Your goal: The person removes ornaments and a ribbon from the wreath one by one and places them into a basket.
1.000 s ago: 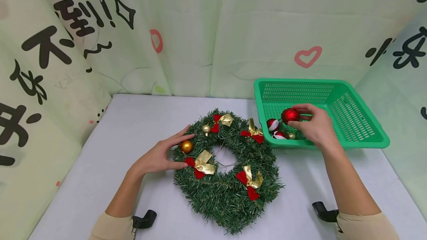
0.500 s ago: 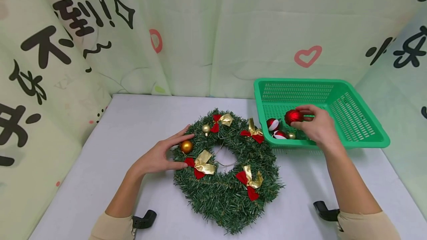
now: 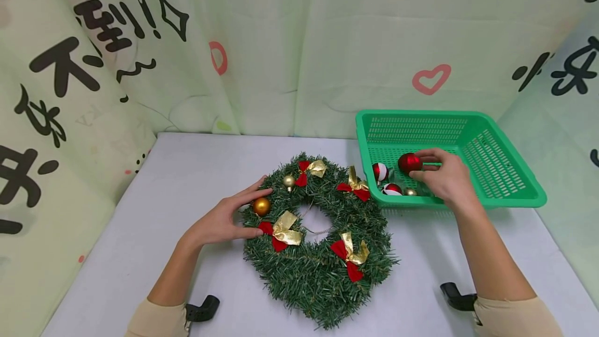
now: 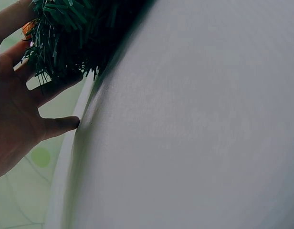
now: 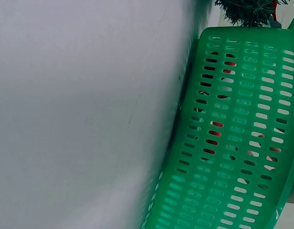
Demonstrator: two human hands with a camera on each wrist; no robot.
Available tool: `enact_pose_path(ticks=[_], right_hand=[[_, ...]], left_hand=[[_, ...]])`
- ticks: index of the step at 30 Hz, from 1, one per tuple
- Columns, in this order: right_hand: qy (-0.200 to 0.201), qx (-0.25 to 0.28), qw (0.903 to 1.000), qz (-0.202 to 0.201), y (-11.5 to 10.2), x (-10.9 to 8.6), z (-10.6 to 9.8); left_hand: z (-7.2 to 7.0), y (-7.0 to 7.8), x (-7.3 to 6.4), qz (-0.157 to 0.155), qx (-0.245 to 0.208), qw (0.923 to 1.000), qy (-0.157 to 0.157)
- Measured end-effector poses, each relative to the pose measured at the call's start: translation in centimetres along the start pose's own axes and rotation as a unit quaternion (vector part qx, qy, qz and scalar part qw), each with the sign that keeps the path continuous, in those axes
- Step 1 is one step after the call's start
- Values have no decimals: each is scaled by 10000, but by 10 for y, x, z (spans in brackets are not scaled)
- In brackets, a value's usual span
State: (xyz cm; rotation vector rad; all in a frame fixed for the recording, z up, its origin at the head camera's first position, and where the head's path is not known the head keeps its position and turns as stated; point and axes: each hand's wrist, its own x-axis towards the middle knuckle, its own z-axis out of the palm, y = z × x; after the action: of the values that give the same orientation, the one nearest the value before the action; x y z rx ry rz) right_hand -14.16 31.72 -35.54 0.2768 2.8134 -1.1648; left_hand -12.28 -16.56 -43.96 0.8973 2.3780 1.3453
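Pinching shiny red ball (image 3: 409,163) — right hand (image 3: 444,177); left hand (image 3: 228,218) splayed against bushy green wreath (image 3: 311,274) — red-and-gold bows (image 3: 291,236).

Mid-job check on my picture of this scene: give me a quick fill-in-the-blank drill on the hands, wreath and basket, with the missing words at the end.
1. The ball in the right hand is coloured ____.
2. Going by left or right in the head view, the left hand touches the wreath on its ____ side.
3. The bows showing on the wreath number ____.
4. The basket is coloured ____.

Missing words: red; left; four; green.
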Motion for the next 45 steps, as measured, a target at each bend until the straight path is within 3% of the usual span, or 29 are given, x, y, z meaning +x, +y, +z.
enact_pose_path(ticks=[32, 45], right_hand=[[0, 52, 9999, -137, -14, -6, 3], [199, -34, 9983, -544, -35, -18, 7]], left_hand=[[0, 0, 0, 94, 59, 9999, 43], [0, 1, 0, 9, 78, 10000, 20]])
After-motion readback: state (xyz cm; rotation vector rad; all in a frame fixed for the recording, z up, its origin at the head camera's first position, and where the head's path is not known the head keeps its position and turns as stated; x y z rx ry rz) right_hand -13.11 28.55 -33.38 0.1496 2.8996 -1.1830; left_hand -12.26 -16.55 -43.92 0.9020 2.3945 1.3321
